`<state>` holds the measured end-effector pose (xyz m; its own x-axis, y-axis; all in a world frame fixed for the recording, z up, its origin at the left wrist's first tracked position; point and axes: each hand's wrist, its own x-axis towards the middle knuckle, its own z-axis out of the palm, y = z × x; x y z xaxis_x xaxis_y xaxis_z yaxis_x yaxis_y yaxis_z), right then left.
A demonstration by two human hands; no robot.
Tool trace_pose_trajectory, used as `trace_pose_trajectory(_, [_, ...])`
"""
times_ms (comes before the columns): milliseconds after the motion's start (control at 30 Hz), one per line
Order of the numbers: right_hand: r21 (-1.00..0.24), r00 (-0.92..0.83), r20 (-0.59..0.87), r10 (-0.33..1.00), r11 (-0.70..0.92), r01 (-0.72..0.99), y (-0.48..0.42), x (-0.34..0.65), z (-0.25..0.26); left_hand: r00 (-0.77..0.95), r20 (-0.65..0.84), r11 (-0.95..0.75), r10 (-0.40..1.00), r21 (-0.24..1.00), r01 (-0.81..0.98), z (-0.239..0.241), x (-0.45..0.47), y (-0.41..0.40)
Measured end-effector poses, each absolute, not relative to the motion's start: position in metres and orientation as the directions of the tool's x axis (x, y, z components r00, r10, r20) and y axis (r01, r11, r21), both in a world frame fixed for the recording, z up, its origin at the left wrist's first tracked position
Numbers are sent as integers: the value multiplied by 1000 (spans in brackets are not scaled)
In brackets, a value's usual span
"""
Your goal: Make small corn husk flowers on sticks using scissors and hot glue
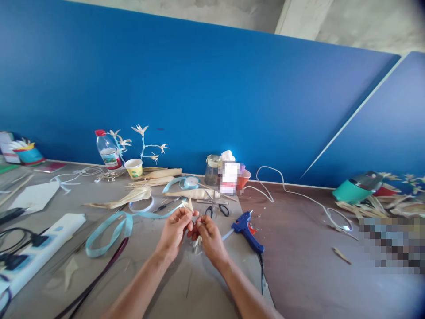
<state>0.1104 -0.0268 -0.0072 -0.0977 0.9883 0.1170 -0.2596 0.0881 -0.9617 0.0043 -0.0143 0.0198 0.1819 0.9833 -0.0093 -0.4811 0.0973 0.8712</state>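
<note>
My left hand [173, 229] is closed in a pinch on a small pale husk flower [189, 206], whose pointed petals stick up above the fingers. Against it, my right hand [210, 238] is closed too, fingertips pinched near the flower's base; what they grip is hidden. Light-blue ribbon [126, 221] lies looped on the table to the left and runs up near my left hand. Just beyond my right hand lie scissors [225, 210] with dark handles. A blue glue gun [248, 232] rests to the right. Pale scraps show beneath my hands.
Dried husks [133, 197] lie behind my hands. Husk flowers on wrapped stems stand in a yellow paper cup [133, 169] beside a plastic bottle [110, 153]. A glass jar [212, 169] stands at the back. A white power strip [43, 252] with cords lies left.
</note>
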Motion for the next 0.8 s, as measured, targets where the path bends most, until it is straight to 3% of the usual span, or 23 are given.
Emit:
trace_pose_trajectory(300, [-972,-104,105,989,80,-219,-27,110,-13,184,-37,125,982,859,-496,20,6,-16])
trace_pose_trajectory(467, [-988,-66,144,987,140,-61,-31,110,-8,157,-24,93,987,890,-447,14,6,-14])
trace_pose_trajectory(633, [-906,63,348,935,318,280,-36,117,4,-7,92,-92,996,985,-149,10,4,-10])
trace_pose_trajectory(800, [-923,181,349,919,304,234,-32,124,8,-57,183,-167,981,963,212,9,4,-12])
